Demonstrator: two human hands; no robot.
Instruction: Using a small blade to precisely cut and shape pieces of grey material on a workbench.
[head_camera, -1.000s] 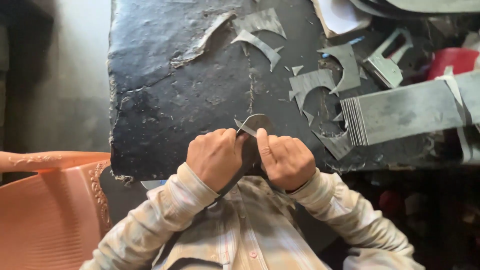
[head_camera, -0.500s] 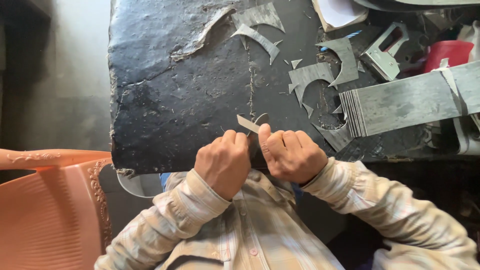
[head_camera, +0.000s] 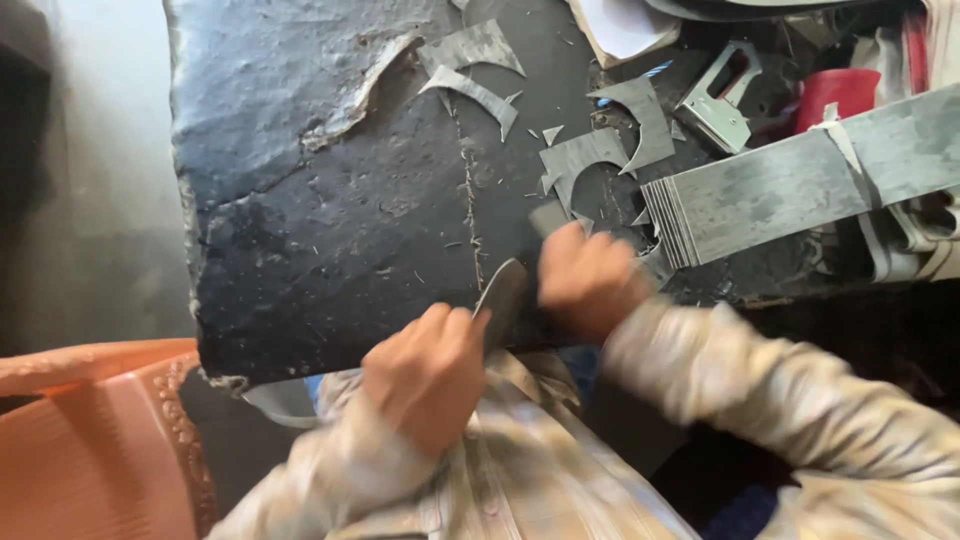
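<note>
I am seeing my left hand (head_camera: 428, 372) pinching a curved grey cut piece (head_camera: 502, 292) at the near edge of the black work slab (head_camera: 320, 200). My right hand (head_camera: 588, 275) is blurred — I cannot tell its fingers. A bundled stack of grey strips (head_camera: 800, 185) is lying right, a red container (head_camera: 838, 95) behind it.

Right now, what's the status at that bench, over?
Left hand pinching a curved grey cut piece. Right hand blurred, beside it near the stack of grey strips. Grey offcuts scattered on the black slab.
</note>
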